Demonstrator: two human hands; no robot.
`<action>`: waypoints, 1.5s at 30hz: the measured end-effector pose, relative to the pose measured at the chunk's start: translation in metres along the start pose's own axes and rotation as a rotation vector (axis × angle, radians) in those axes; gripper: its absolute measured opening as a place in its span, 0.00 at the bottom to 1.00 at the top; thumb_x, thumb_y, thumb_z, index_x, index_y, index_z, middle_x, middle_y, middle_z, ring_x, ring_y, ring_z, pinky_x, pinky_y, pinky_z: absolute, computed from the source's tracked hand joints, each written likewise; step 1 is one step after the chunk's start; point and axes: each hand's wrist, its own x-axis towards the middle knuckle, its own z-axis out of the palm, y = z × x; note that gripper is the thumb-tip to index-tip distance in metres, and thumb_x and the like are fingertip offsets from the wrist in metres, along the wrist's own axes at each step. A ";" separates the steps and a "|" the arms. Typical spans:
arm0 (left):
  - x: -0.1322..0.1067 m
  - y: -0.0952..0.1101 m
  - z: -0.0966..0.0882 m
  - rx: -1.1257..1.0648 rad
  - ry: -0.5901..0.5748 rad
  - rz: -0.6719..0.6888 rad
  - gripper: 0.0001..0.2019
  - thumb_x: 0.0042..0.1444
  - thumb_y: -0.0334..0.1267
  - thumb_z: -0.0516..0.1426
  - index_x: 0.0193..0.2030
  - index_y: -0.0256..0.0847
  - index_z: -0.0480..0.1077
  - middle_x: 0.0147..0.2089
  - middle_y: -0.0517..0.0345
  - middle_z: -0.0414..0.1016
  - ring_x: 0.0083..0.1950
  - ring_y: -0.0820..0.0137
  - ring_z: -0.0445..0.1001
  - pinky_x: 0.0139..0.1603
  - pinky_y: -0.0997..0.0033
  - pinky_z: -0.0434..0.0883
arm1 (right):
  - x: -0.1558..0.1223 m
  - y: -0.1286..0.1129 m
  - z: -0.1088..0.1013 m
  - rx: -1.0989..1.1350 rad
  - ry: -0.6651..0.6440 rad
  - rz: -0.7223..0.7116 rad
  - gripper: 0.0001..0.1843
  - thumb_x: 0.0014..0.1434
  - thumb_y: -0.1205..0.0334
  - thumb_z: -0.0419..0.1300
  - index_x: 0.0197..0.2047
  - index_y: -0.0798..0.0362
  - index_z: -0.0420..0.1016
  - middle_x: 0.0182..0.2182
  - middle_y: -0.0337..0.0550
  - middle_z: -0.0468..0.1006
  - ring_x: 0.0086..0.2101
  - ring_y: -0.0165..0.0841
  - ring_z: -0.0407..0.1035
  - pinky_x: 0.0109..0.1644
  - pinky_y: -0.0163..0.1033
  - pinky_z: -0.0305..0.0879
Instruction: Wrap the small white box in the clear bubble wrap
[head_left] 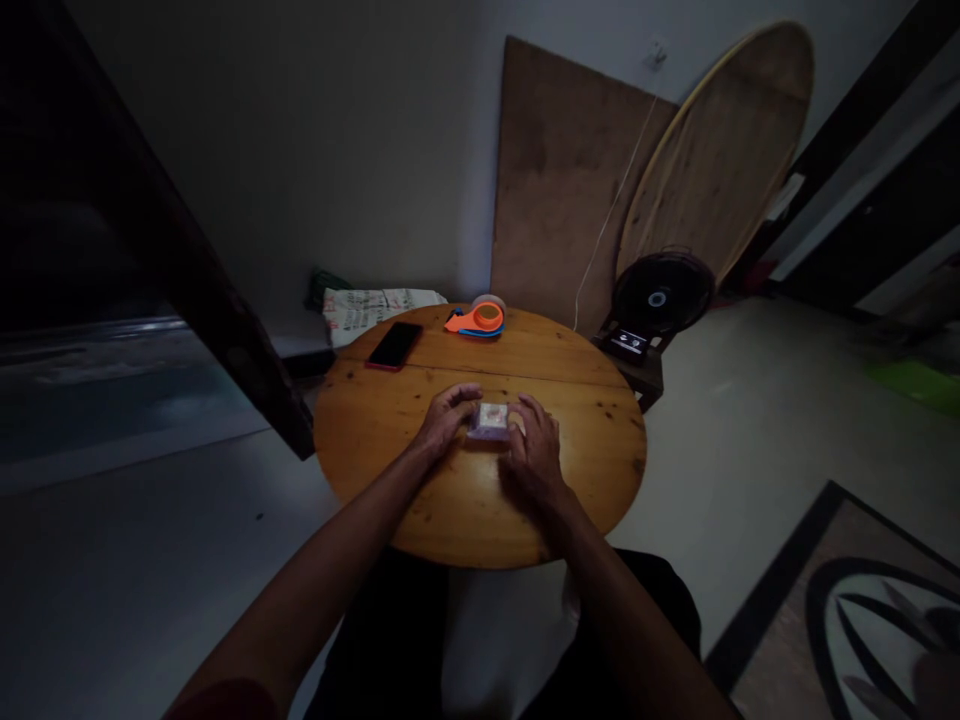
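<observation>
Bare forearms (330, 565) lead to hands (537, 448) pinching a small squarish box (491, 420) (pale top, purplish front) between them.

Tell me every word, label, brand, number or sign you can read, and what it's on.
No text is readable.
White printed bag or sheet: reddish and green print, too blurred.
Small box: marks on top, too small and blurred.
Fan's base: white marks, too small.
</observation>
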 end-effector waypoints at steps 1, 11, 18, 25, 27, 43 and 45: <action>0.000 0.000 0.000 0.004 0.004 0.002 0.18 0.38 0.36 0.62 0.40 0.37 0.73 0.42 0.54 0.77 0.40 0.69 0.73 0.43 0.69 0.70 | 0.000 0.000 0.000 -0.003 0.004 0.008 0.18 0.63 0.64 0.45 0.53 0.54 0.68 0.58 0.52 0.65 0.58 0.39 0.59 0.58 0.48 0.55; -0.008 0.007 0.002 -0.015 0.002 -0.089 0.17 0.38 0.38 0.63 0.39 0.37 0.74 0.29 0.60 0.75 0.27 0.75 0.71 0.32 0.74 0.69 | 0.000 0.001 -0.001 0.019 0.025 0.052 0.18 0.65 0.63 0.43 0.50 0.54 0.70 0.57 0.52 0.67 0.58 0.38 0.58 0.57 0.46 0.54; -0.005 0.000 -0.002 0.103 -0.028 -0.012 0.16 0.42 0.40 0.61 0.40 0.39 0.75 0.34 0.57 0.75 0.28 0.74 0.70 0.28 0.75 0.66 | 0.000 0.003 0.000 0.002 0.034 0.052 0.17 0.65 0.63 0.43 0.49 0.54 0.70 0.56 0.51 0.67 0.58 0.38 0.59 0.56 0.45 0.55; -0.008 0.001 -0.004 0.396 -0.159 0.296 0.10 0.49 0.37 0.59 0.38 0.41 0.79 0.52 0.49 0.71 0.56 0.60 0.68 0.57 0.61 0.66 | 0.000 0.002 0.000 0.008 0.028 0.075 0.18 0.64 0.64 0.44 0.50 0.53 0.71 0.57 0.51 0.67 0.58 0.38 0.59 0.56 0.46 0.55; -0.008 0.003 -0.004 0.448 -0.178 0.325 0.09 0.51 0.36 0.59 0.38 0.41 0.79 0.53 0.49 0.71 0.58 0.60 0.66 0.61 0.58 0.62 | 0.000 0.002 0.000 0.012 0.031 0.077 0.18 0.64 0.64 0.44 0.50 0.53 0.71 0.57 0.51 0.67 0.57 0.39 0.59 0.56 0.46 0.55; -0.009 0.001 -0.002 0.598 -0.183 0.460 0.11 0.49 0.32 0.58 0.39 0.42 0.78 0.49 0.49 0.72 0.56 0.60 0.68 0.60 0.56 0.64 | 0.000 0.000 -0.002 -0.059 -0.113 -0.019 0.21 0.65 0.62 0.46 0.59 0.52 0.66 0.62 0.51 0.60 0.58 0.39 0.59 0.58 0.47 0.55; -0.008 0.000 -0.002 0.604 -0.181 0.465 0.11 0.49 0.32 0.58 0.39 0.42 0.78 0.49 0.50 0.72 0.56 0.60 0.68 0.60 0.56 0.63 | 0.000 -0.002 -0.002 -0.076 -0.143 -0.034 0.22 0.65 0.61 0.47 0.60 0.50 0.66 0.63 0.51 0.60 0.58 0.39 0.58 0.58 0.48 0.54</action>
